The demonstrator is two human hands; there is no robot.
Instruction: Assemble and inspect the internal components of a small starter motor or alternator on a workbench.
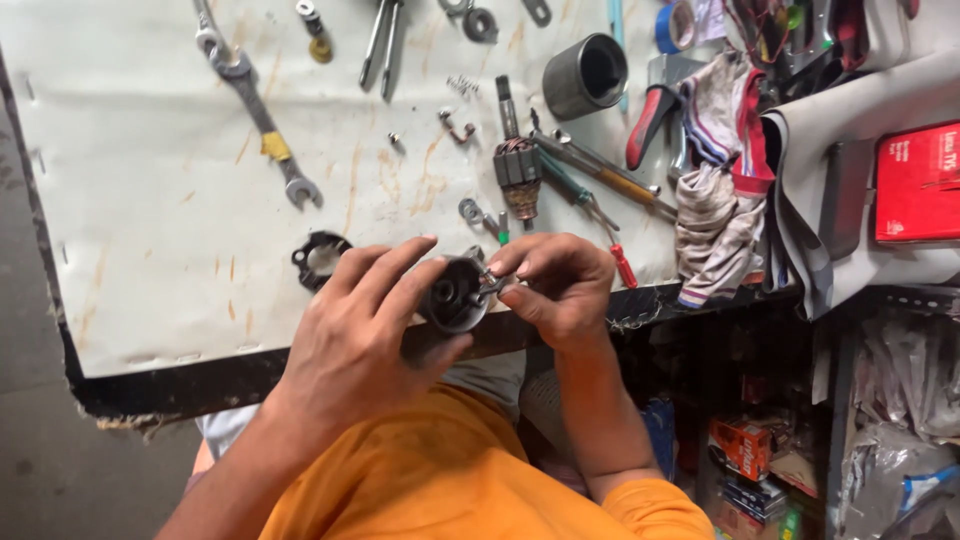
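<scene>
Grey metal, that's what sits between the two hands: a small round motor housing [455,293], open end turned up towards the head camera, held over the near edge of the white-covered workbench [150,200]. The left hand [355,325] wraps it from the left, thumb underneath, forefinger stretched over the top rim, so those fingers are clasped around the housing. The right hand [560,285] comes in from the other side, fingertips pinched together on a small metal piece at the housing's right rim; what exactly that piece is, I can't make out. Both arms run down into orange sleeves.

Working outward from the housing: just to its left on the bench lies a black ring-shaped part [320,257], close by the left knuckles. Straight beyond it stands a motor armature [518,165] with its shaft pointing away, and a small washer [471,210] lies between armature and housing. Right of the armature, screwdrivers [600,180] lie crossed, one with a red handle near the right hand. Farther beyond sits a dark metal cylinder [585,75], hollow end showing. Far to the housing's upper left, a combination spanner [262,130] lies at a slant, well apart from the hands. Off to the right, a heap of striped rags [715,190] hangs at the bench edge, and beyond that a red box [918,183].
</scene>
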